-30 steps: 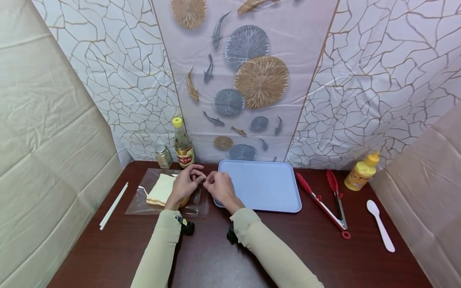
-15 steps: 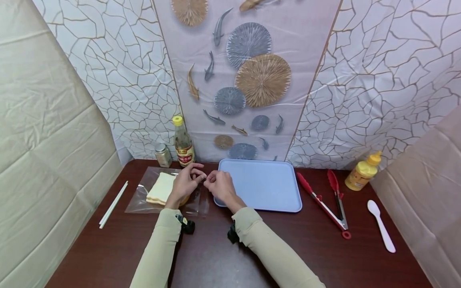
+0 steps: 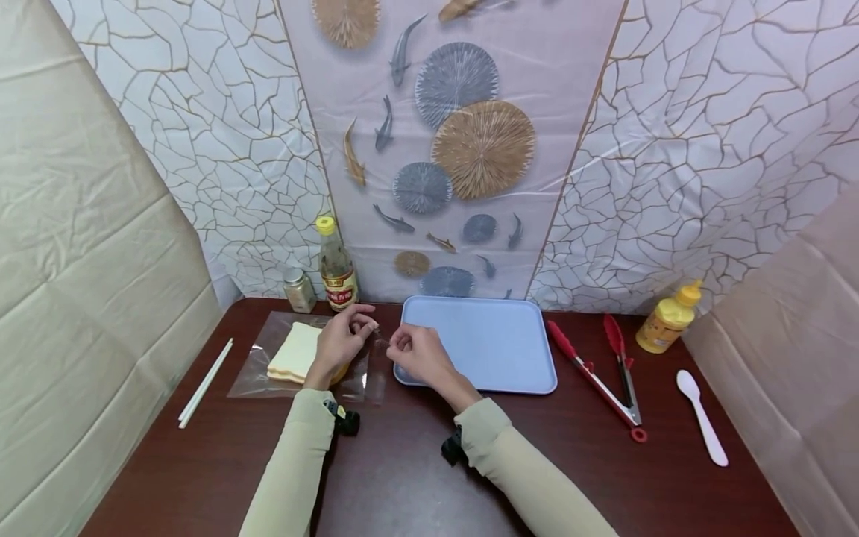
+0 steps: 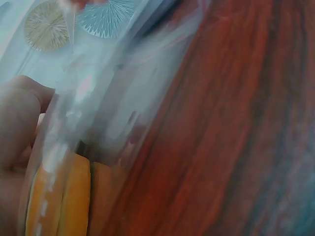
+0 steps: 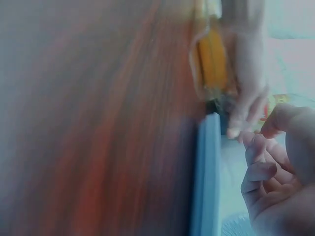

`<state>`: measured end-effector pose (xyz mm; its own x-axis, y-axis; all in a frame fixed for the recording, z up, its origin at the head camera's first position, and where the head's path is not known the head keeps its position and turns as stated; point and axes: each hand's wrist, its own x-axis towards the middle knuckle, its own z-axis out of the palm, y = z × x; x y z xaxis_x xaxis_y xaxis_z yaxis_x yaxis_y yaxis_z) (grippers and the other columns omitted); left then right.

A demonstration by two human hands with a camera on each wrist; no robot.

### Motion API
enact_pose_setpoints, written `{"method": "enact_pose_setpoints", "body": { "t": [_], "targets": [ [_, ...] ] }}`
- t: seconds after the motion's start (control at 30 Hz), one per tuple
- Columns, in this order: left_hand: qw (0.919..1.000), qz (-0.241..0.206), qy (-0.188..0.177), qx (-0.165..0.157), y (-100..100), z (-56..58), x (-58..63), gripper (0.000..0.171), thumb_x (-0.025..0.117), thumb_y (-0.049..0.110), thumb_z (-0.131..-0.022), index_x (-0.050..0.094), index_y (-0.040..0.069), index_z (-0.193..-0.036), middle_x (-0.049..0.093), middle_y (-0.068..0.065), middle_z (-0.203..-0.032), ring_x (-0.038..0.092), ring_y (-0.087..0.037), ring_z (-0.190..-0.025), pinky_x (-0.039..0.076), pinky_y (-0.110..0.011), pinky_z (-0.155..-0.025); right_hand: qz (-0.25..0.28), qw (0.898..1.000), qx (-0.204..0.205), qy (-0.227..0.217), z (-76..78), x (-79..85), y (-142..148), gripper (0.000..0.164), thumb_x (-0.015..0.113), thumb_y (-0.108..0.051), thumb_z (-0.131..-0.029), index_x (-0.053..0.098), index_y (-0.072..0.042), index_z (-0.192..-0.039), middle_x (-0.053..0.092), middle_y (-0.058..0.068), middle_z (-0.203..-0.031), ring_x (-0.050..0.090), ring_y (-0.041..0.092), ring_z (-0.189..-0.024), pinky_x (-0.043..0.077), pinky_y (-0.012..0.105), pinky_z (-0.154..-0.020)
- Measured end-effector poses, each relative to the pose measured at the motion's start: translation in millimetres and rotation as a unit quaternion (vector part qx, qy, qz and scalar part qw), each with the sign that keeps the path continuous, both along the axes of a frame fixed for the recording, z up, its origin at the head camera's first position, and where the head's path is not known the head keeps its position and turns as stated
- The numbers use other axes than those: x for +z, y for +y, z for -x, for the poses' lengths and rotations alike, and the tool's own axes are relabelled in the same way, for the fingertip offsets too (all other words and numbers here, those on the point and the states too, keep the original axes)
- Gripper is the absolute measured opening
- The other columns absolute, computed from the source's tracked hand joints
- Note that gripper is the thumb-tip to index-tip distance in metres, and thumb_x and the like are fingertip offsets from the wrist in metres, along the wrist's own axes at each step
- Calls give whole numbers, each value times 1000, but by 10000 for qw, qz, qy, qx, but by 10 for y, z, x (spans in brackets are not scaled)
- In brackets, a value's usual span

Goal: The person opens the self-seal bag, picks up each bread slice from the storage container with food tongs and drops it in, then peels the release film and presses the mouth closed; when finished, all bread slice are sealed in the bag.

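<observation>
Slices of bread (image 3: 295, 352) lie inside a clear plastic bag (image 3: 250, 382) on the left part of the table. My left hand (image 3: 338, 347) is over the bag's right side, its thumb and index finger pinching the bag's open end. A hand's width to the right, my right hand (image 3: 421, 352) pinches the same end, and a thin strip of film stretches between the two. In the left wrist view the bread's brown crusts (image 4: 76, 196) show through the film. The right wrist view has my right hand (image 5: 278, 177) with curled fingers, close to the left fingertips.
A blue tray (image 3: 479, 347) lies just beyond and right of my right hand. Behind the bag stand a sauce bottle (image 3: 338, 280) and a spice jar (image 3: 299, 291). Chopsticks (image 3: 206, 384) lie left; red tongs (image 3: 607, 391), a yellow squeeze bottle (image 3: 666, 322) and a white spoon (image 3: 702, 418) lie right.
My right hand has moved right, away from the left hand, and a gap spanned by film has opened between the fingertips. My left hand has stayed nearly in place over the bag.
</observation>
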<state>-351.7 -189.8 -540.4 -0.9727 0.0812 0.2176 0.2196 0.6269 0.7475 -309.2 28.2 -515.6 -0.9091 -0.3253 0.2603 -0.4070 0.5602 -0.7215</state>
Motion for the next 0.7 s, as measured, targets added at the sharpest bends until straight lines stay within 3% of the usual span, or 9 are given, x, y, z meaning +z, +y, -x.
{"method": "enact_pose_setpoints", "body": {
  "t": [0.23, 0.43, 0.7],
  "targets": [
    [10000, -33, 94, 6, -11, -8, -31, 31, 73, 27, -106, 72, 18, -136, 83, 8, -107, 64, -14, -83, 43, -33, -74, 277, 9995, 118, -6, -229, -8, 382, 6, 71, -12, -91, 76, -13, -92, 73, -3, -81, 63, 6, -72, 51, 19, -68],
    [9999, -39, 103, -17, -10, -27, -33, 31, 71, 26, -107, 72, 17, -137, 82, 6, -109, 66, -12, -86, 45, -30, -75, 502, 9986, 91, -170, -365, 34, 760, 8, 70, -10, -95, 77, -12, -97, 74, -2, -86, 65, 12, -73, 53, 23, -65],
    [9998, -100, 170, -45, -11, -39, -33, 29, 72, 26, -107, 73, 18, -135, 83, 6, -109, 66, -12, -84, 45, -30, -71, 249, 9991, -27, -328, -526, 54, 1277, 4, 74, -10, -97, 78, -10, -99, 74, -4, -87, 63, 9, -74, 52, 22, -68]
  ]
}}
